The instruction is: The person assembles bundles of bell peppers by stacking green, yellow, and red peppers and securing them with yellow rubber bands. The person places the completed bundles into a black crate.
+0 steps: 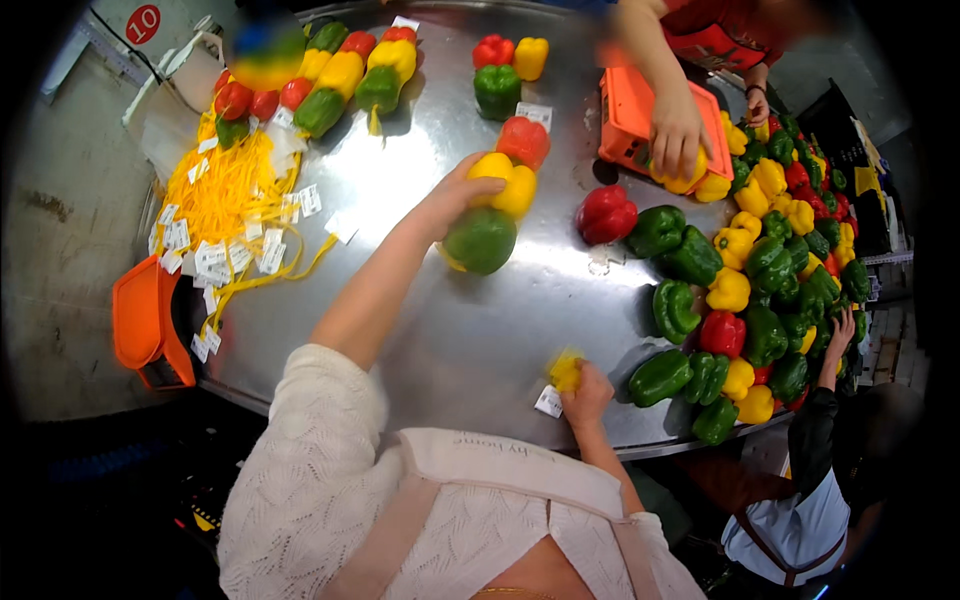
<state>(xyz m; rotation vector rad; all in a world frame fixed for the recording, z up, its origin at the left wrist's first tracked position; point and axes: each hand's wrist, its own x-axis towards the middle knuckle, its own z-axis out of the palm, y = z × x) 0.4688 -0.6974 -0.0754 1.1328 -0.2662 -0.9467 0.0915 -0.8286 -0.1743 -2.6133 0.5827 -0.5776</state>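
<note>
My left hand (455, 200) is closed on a yellow bell pepper (512, 185) over the middle of the metal table. A red bell pepper (524, 141) touches it on the far side and a green bell pepper (480, 241) on the near side, the three in a row. Near the table's front edge, my right hand (588, 396) is closed on a bunched yellow strip (565, 370), blurred, with a white label (549, 401) hanging beside it. I cannot tell whether the strip is netting or ribbon.
Loose bell peppers (766, 260) heap along the right. Grouped peppers (340, 75) lie far left, beside a pile of labelled yellow strips (235, 185). Across the table, a person's hand (680, 135) reaches into an orange basket (625, 110); another person's hand (842, 335) touches the heap at right.
</note>
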